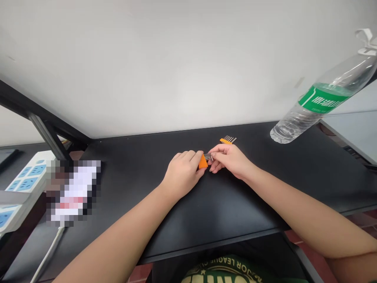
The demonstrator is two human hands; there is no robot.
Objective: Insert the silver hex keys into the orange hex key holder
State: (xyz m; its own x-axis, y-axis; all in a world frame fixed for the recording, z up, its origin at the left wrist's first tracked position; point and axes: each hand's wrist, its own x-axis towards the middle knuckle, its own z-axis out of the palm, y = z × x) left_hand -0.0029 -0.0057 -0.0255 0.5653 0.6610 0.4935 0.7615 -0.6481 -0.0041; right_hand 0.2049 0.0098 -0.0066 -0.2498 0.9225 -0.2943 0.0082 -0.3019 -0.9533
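Observation:
My left hand point(183, 169) is closed round an orange hex key holder point(203, 161), low over the middle of the black table point(141, 157). Several bent silver hex keys point(208, 157) stick out of its right side. The thumb and fingers of my right hand point(228, 159) pinch at the bent end of a key, right beside the holder. Just behind my right hand lies a second orange holder point(226, 140) with a row of silver keys. My right hand hides part of it.
At the back right stands a large clear water bottle point(312, 104) with a green label. On the left lies a blurred-out phone-like object point(75, 190) with a white cable point(48, 253). Beyond it is a white power strip point(28, 184). A white wall point(176, 70) rises behind the table.

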